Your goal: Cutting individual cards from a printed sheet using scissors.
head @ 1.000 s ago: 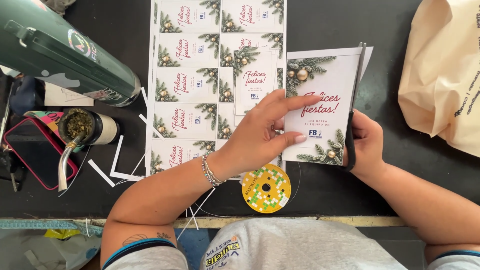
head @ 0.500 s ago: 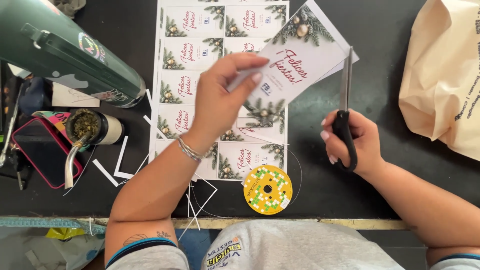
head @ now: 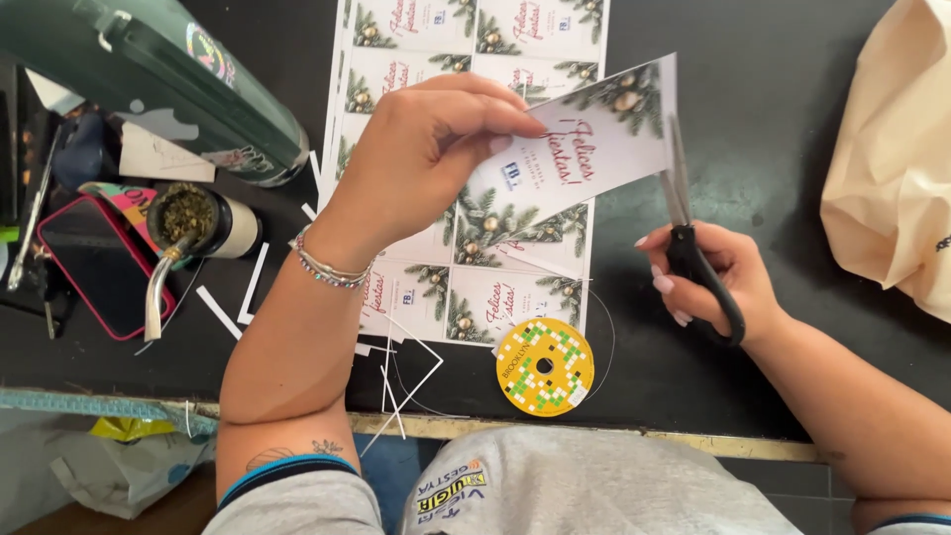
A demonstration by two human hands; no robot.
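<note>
Left hand [head: 421,159] holding one card [head: 584,159], right hand [head: 718,277] one scissors [head: 684,228]

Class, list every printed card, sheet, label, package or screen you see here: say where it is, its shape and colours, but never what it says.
Cut card: pinched in the left hand, rectangular, white with green sprigs, gold baubles.
Printed sheet: flat on the black table, a grid of matching cards.
Round spool label: near the table's front edge, yellow with green and white squares.
Phone: far left, dark screen, pink case.
Paper bag: far right, cream.
Sticker: on the green flask, small and oval.
</note>
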